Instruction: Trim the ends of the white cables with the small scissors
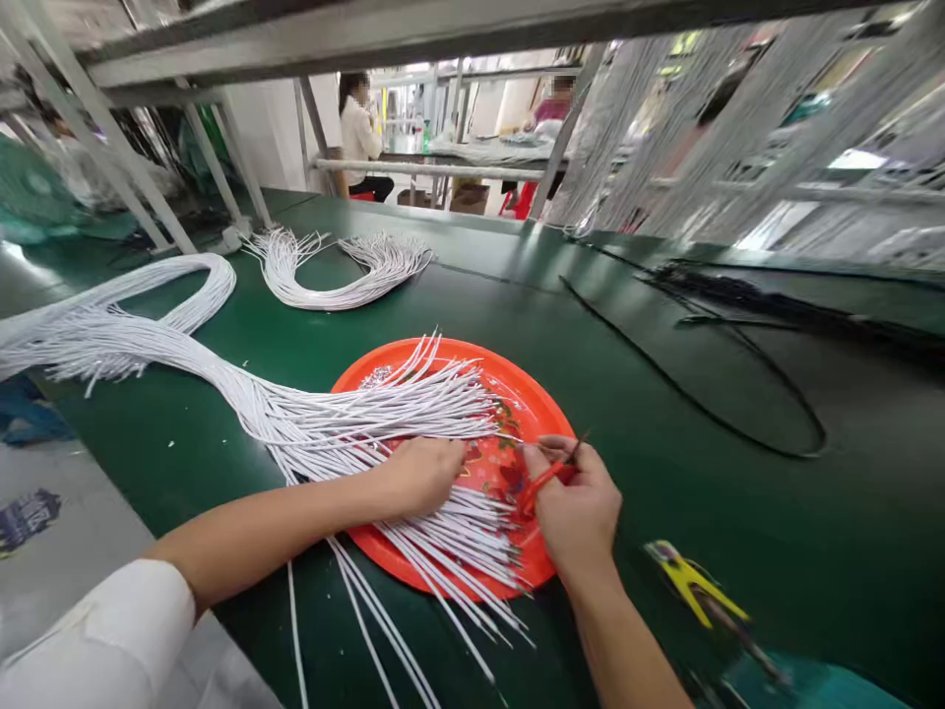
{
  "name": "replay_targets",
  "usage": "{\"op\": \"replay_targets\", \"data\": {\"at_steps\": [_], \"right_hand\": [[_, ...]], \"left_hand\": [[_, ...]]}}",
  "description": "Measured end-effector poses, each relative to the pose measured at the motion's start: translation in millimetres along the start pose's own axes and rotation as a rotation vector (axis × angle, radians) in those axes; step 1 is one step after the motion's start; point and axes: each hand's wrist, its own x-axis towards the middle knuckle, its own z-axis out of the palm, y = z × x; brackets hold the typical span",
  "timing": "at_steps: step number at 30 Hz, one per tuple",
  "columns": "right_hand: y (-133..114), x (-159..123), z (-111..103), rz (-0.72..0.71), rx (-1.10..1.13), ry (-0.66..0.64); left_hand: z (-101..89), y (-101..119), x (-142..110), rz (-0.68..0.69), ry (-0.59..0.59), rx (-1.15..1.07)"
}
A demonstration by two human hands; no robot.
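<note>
White fabric sleeve nearest. Left hand over thin white cables on round red plastic tray; can't tell its grip. Right hand: fingers closed round red-handled scissors. Steady each cable near its tip, blades clear of fingers.

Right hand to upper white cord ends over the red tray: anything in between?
Nothing visible. The right hand is at the right side of the red tray, fingertips just right of the upper white cords. The red-handled tool sits in its grip; the left hand is farther left.
</note>
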Motion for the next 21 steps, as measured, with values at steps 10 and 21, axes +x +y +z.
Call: {"op": "replay_targets", "data": {"at_steps": [10, 21], "right_hand": [[-1.9, 0.4, 2.7, 0.014, 0.041, -0.026], [5.2, 2.2, 3.7, 0.02, 0.08, -0.033]], "left_hand": [[-26.4, -9.3, 18.2, -0.09, 0.121, 0.249], [-42.5, 1.7, 16.9, -0.138, 0.292, -0.088]]}}
